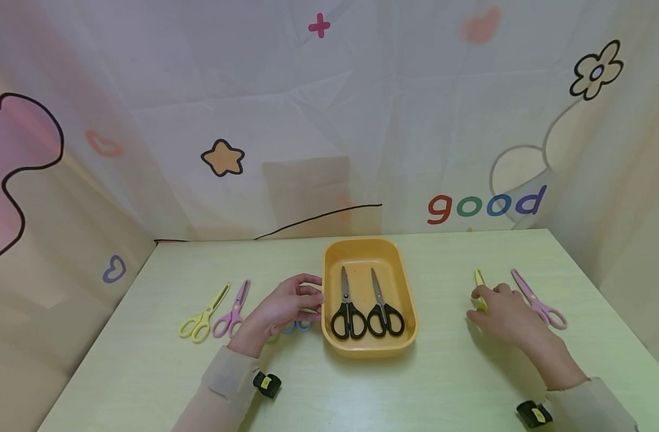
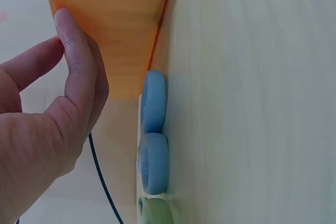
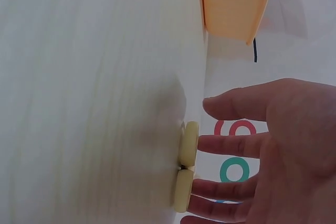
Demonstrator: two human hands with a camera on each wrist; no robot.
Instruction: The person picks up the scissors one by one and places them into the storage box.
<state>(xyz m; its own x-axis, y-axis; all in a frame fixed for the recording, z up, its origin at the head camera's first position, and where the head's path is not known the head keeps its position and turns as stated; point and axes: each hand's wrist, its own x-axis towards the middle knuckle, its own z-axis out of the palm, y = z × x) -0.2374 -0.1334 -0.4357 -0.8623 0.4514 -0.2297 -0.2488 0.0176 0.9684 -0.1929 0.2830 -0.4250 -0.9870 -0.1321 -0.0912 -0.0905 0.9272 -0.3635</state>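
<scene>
The yellow tray [image 1: 369, 351] stands in the middle of the table with two pairs of black-handled scissors [image 1: 349, 321] lying side by side in it. My left hand [image 1: 286, 303] is at the tray's left side, thumb and fingertips gripping its rim in the left wrist view. Blue scissors handles [image 2: 154, 163] and green scissors handles [image 2: 158, 212] lie below that hand, largely covered by it from above. Over the yellow scissors [image 1: 480, 277] on the right, my right hand [image 1: 504, 312] hovers with fingers spread, fingertips right at the handle loops [image 3: 188, 145].
Purple scissors [image 1: 529, 291] lie just right of my right hand. Further left are another yellow pair of scissors [image 1: 202, 321] and another purple pair [image 1: 236, 309]. A printed curtain [image 1: 307, 120] hangs along the table's back edge and both sides.
</scene>
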